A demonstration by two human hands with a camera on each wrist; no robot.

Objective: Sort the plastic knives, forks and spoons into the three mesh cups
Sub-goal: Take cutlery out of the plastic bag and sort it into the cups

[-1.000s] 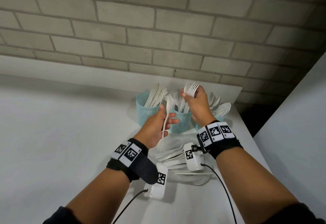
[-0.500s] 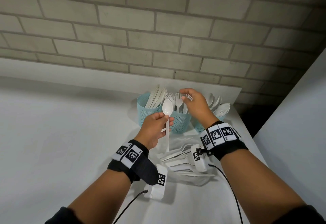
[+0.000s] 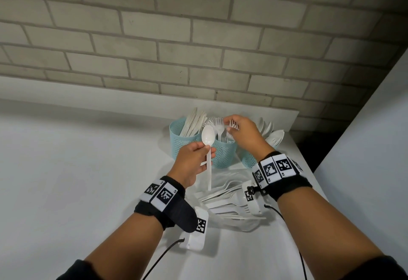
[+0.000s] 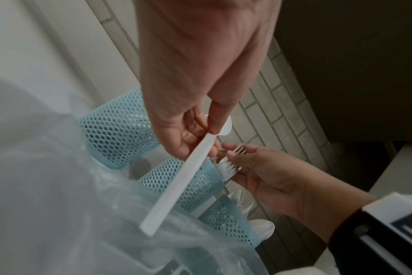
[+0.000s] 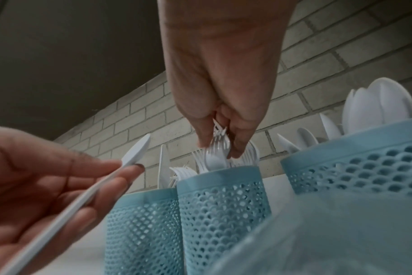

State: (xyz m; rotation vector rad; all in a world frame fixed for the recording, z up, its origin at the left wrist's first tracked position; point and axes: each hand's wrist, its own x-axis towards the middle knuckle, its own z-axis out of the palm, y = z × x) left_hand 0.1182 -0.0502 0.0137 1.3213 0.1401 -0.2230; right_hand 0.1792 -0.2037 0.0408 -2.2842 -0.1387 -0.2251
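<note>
Three pale blue plastic mesh cups [image 3: 223, 154] stand in a row near the white table's [image 3: 66, 180] far right corner, close below the grey brick wall [image 3: 198, 37]; open tabletop stretches wide to their left. The left hand [image 3: 192, 160] pinches one white plastic spoon [image 3: 208, 138] upright, just before the middle cup. The right hand [image 3: 245, 134] grips white plastic forks [image 3: 233, 124] at that cup's mouth. Loose white cutlery [image 3: 225, 200], too tangled to count, lies on clear plastic wrap between the wrists.

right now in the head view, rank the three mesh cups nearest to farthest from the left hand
From the left hand:
1. Middle cup, forks, just beyond the fingers.
2. Left cup, knives, farther back.
3. Right cup, spoons, mostly hidden behind the right wrist.
</note>
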